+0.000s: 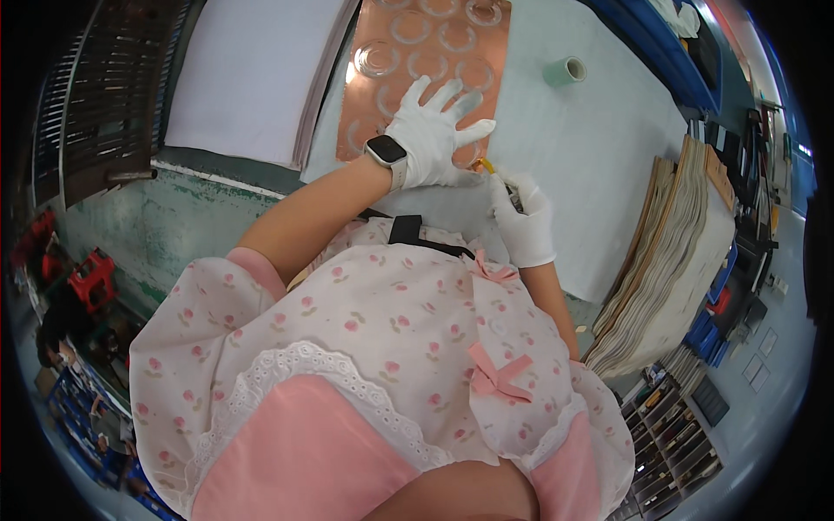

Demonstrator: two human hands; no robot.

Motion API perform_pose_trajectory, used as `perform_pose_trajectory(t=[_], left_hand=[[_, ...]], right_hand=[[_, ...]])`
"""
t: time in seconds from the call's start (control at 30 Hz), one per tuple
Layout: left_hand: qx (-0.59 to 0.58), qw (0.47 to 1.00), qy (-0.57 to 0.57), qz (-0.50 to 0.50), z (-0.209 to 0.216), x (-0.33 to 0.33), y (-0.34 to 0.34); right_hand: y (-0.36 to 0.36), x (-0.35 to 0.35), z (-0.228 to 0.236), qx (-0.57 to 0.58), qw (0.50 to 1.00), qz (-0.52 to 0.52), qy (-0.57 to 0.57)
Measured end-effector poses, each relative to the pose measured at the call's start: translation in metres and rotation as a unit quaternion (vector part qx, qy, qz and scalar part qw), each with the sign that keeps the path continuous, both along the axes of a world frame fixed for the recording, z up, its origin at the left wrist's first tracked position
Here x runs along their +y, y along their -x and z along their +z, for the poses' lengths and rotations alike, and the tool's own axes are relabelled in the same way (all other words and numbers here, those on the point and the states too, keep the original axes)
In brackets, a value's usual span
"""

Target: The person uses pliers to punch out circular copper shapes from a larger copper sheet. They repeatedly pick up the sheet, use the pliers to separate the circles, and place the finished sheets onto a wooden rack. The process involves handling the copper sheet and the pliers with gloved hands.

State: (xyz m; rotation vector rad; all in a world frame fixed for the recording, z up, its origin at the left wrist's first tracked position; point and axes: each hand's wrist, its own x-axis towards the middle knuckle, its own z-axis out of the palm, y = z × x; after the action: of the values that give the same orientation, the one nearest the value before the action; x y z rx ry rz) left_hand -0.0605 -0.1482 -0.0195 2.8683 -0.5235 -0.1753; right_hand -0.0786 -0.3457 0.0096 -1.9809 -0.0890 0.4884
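Fingers of the white-gloved left hand (430, 143) fan wide, palm down on a ring-patterned, copper-coloured sheet (445, 56); fingers of the white-gloved right hand (527, 217) curl inward, thumb and forefinger pinching a slender yellow tool (486, 165), its tip at the sheet's near edge, close to the left thumb (whether it touches the copper, I cannot tell); a dark part (517, 201) shows inside the right grip, too hidden to name; a dark-faced watch (387, 150) sits on the left wrist.

The sheet lies flat on a pale table (599, 130), straight ahead of the person; to its right a light green roll (560, 73) rests, well apart from both hands; to its left lies a stack of large white sheets (248, 78); beyond the right hand rises a thick pile of brown-edged sheets (669, 234), and a blue container (651, 43) runs along the table's far right side.

Nearer the body spreads a pale flowered dress (347, 304) with pink bows; farther out stand a slatted metal rack (104, 95) at upper left, a red stool (93, 278) below it, and compartmented shelving (669, 443) at lower right.
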Motion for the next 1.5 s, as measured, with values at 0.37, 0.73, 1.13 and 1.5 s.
perform_pose_trajectory(t=[0.37, 0.73, 1.13, 1.5], left_hand=[[0.034, 0.999, -0.031, -0.011, 0.008, 0.0, -0.001], [-0.053, 0.819, 0.345, 0.456, -0.015, 0.055, 0.09], [0.326, 0.417, 0.712, 0.462, 0.007, 0.09, 0.064], [0.343, 0.61, 0.525, 0.484, 0.002, 0.087, 0.057]], right_hand=[[0.024, -0.018, -0.006, 0.069, 0.997, 0.006, -0.03], [0.019, -0.03, 0.018, 0.138, 0.967, -0.206, -0.057], [0.04, -0.034, -0.005, -0.016, 0.997, -0.069, -0.033], [0.038, 0.02, -0.024, -0.007, 0.991, 0.084, -0.106]])
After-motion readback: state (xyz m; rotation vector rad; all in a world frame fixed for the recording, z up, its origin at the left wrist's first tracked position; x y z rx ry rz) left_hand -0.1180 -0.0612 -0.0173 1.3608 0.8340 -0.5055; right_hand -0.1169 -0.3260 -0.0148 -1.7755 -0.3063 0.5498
